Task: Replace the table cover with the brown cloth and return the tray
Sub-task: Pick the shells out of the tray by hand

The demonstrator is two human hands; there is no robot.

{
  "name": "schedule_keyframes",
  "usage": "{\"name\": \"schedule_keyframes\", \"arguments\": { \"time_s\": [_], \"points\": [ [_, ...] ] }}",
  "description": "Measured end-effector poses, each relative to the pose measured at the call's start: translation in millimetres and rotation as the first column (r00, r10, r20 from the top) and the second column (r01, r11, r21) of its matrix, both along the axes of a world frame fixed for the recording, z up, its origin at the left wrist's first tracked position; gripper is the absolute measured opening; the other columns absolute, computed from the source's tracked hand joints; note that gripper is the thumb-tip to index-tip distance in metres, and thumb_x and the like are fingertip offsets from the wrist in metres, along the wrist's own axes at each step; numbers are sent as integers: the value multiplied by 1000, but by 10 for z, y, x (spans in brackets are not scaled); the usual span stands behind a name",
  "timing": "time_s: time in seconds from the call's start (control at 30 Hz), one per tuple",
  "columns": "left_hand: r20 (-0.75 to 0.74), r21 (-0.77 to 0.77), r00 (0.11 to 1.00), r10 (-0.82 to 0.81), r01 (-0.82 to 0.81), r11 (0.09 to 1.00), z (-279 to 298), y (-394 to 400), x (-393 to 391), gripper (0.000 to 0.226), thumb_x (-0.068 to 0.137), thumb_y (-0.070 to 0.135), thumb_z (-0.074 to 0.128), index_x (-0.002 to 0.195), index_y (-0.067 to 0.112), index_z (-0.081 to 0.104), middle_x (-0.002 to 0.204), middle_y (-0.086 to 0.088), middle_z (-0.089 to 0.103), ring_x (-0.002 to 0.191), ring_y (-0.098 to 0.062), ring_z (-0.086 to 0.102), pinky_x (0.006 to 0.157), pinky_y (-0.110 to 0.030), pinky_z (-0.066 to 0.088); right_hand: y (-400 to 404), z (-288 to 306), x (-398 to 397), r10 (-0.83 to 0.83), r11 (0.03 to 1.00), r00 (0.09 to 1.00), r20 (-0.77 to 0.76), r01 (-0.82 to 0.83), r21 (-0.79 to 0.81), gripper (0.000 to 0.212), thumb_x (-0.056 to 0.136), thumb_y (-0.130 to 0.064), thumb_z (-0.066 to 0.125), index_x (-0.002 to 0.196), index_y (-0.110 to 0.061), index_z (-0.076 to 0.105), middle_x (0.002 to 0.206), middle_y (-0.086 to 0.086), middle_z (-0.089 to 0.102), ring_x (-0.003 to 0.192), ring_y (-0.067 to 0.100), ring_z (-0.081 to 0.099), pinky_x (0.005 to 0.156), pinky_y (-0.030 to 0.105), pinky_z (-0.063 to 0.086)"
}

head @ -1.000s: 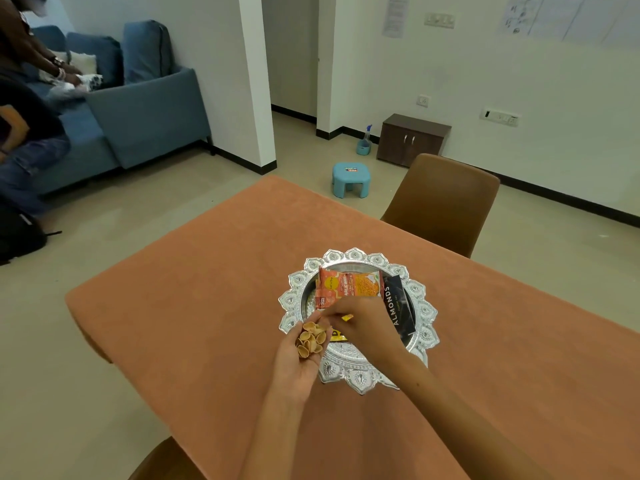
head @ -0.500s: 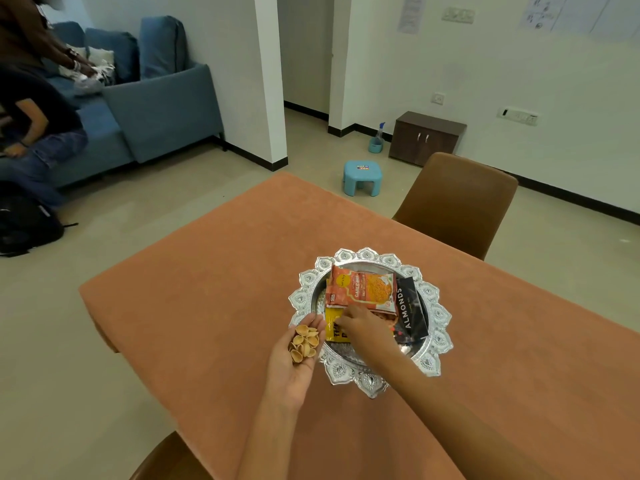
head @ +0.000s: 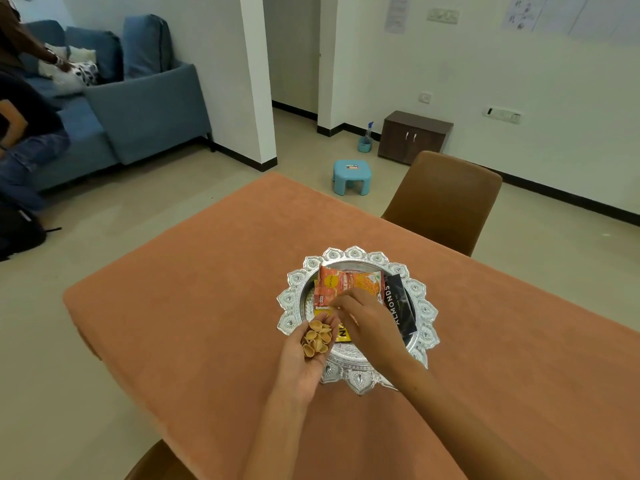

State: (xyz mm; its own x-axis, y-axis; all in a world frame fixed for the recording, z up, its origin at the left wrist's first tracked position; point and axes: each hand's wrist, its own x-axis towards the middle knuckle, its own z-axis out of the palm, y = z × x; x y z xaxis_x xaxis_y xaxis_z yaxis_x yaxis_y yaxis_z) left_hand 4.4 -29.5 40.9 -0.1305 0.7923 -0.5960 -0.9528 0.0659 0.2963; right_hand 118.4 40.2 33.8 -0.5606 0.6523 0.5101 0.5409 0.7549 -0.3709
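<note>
Over tray (head: 420, 327): L hand (head: 306, 358) cups shells (head: 317, 337).

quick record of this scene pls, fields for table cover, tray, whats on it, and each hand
table cover: brown cloth spread over the table
tray: ornate silver tray resting on the cloth
tray contents: orange snack packet, black almonds packet, yellow packet partly hidden
left hand: left hand palm up, cupping small shells
right hand: right hand over the tray, fingertips pinched; what it holds is unclear
</note>
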Motion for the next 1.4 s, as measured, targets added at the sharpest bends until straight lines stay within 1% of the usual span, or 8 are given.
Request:
{"name": "schedule_keyframes", "arguments": {
  "time_s": [0.3,0.5,0.63,0.73,0.83,0.97,1.13,1.4],
  "points": [
    [77,38,996,-35,32,999,6,70,145,33,100,11,36,104,-13,58,94,-28,67,71,-34,71,69,-40,56,170,-2,502,-100,987,991,-93,87,-136,7,87,-13,65,91,-15,70,84,-5,67,67,8,60,57,22,47],
    [32,14,999,-5,5,1000,-62,5,30,33,101,13,36,102,-12,58,93,-27,67,72,-31,71,71,-39,55,209,-327,554,-39,984,929,367,100,-150,23,72,-15,76,95,-15,71,97,0,67,92,22,63,60,34,51],
    [18,19,1000,14,-14,1000,-63,-36,3,32,101,13,38,104,-13,57,94,-27,67,75,-32,71,73,-41,56,308,-339,461,2,1000,884,467,7,-19,25,55,-13,83,76,-17,68,73,-3,65,67,18,64,36,28,45],
    [25,20,1000,17,-17,1000,-73,-47,-4,33,101,13,37,108,-13,56,102,-28,65,76,-32,71,74,-41,56,391,-362,414,-16,999,852,523,-13,52,19,61,-12,81,69,-18,64,62,-6,60,54,16,59,32,24,40],
    [9,27,1000,3,-3,1000,-80,-53,-2,34,101,14,36,110,-13,56,108,-28,63,82,-32,70,76,-39,56,461,-331,409,-24,999,853,521,2,42,19,64,-12,81,64,-19,63,58,-7,58,49,14,57,34,21,33],
    [18,26,1000,-6,5,1000,-80,-57,23,34,101,14,37,108,-12,57,100,-27,66,79,-32,70,75,-40,56,397,-279,523,-41,992,922,385,85,-99,12,75,-5,70,74,-17,70,70,-3,67,59,22,65,45,28,46],
    [-1,10,1000,-26,26,1000,-116,-37,90,32,101,12,37,106,-12,57,95,-26,68,76,-32,71,73,-39,55,126,-173,575,-31,962,728,684,208,-179,20,88,-20,55,102,-17,69,104,0,66,96,24,62,71,31,45],
    [-3,24,998,-67,67,997,-89,-52,196,33,100,14,36,105,-10,59,100,-26,67,78,-31,71,72,-37,56,75,-181,455,-61,930,699,713,298,-213,7,83,-11,62,82,-5,65,91,10,65,85,33,62,65,33,44]
  ]
}}
